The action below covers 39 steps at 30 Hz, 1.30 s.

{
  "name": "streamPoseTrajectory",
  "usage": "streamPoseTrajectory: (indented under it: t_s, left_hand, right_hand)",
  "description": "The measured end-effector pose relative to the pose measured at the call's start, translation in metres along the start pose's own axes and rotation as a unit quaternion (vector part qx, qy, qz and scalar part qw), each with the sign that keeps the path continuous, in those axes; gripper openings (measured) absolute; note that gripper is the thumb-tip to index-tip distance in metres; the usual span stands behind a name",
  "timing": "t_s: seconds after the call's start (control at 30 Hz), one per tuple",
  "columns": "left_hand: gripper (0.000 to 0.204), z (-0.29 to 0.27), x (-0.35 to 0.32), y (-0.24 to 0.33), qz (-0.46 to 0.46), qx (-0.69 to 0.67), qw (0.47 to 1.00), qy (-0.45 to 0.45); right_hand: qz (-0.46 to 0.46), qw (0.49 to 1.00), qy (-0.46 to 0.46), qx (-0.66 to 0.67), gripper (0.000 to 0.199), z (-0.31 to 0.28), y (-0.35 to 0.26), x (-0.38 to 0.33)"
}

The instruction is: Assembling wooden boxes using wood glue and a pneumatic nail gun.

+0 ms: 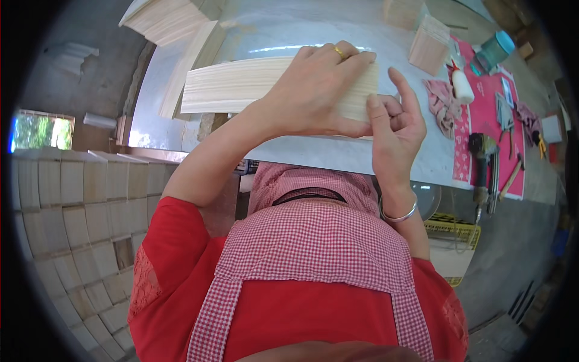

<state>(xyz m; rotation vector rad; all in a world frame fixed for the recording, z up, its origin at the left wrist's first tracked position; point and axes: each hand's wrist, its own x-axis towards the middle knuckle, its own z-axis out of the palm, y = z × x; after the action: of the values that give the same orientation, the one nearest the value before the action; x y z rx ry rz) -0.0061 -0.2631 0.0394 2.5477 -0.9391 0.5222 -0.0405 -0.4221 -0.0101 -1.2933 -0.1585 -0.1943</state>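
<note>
A long pale wooden board [235, 81] with straight grain lies crosswise in front of me over the table. My left hand [319, 90], a yellow ring on one finger, is clasped across its right part, fingers over the far edge and thumb along the near one. At the board's right end, my right hand [399, 123] presses its thumb against the corner. Its index finger points up and the others curl in, partly hiding what lies between them. Under the board's near side, a small wooden block [211, 125] shows in part.
More wooden pieces [192, 66] stand at the far left of the table, and a wooden block [430, 45] at the far right. Beside it are a white glue bottle [461, 84], a pink cloth [442, 105], a teal bottle [493, 51], a nail gun [482, 160] and a hammer [511, 176]. Stacked wooden pieces [78, 181] fill the left.
</note>
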Motion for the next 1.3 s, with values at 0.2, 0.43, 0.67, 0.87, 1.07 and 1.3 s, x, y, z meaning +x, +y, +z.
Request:
streamPoseTrajectory:
  t_s: [0.2,0.43,0.67,0.87,1.07,1.3]
  left_hand:
    - [0.085,0.012,0.006,0.006,-0.011,-0.038,0.998,-0.041]
    - [0.087,0.026,0.002,-0.004,-0.072,-0.051,0.992,-0.095]
    - [0.085,0.041,0.005,0.000,-0.106,-0.082,0.983,-0.125]
    - [0.086,0.058,0.012,-0.003,-0.094,-0.065,0.985,-0.133]
    - [0.090,0.075,0.018,-0.006,-0.075,-0.067,0.986,-0.136]
    - [0.088,0.082,0.018,-0.005,-0.087,-0.087,0.983,-0.133]
  right_hand:
    - [0.035,0.998,-0.035,0.026,0.045,-0.028,0.008,-0.004]
    - [-0.017,0.955,-0.141,-0.260,0.082,-0.144,0.026,0.014]
    - [0.113,0.935,-0.229,-0.244,0.100,-0.143,0.083,0.031]
    - [0.091,0.942,-0.251,-0.201,0.100,-0.116,0.095,0.031]
    - [0.098,0.939,-0.263,-0.198,0.098,-0.115,0.097,0.031]
    - [0.082,0.943,-0.260,-0.193,0.098,-0.115,0.097,0.032]
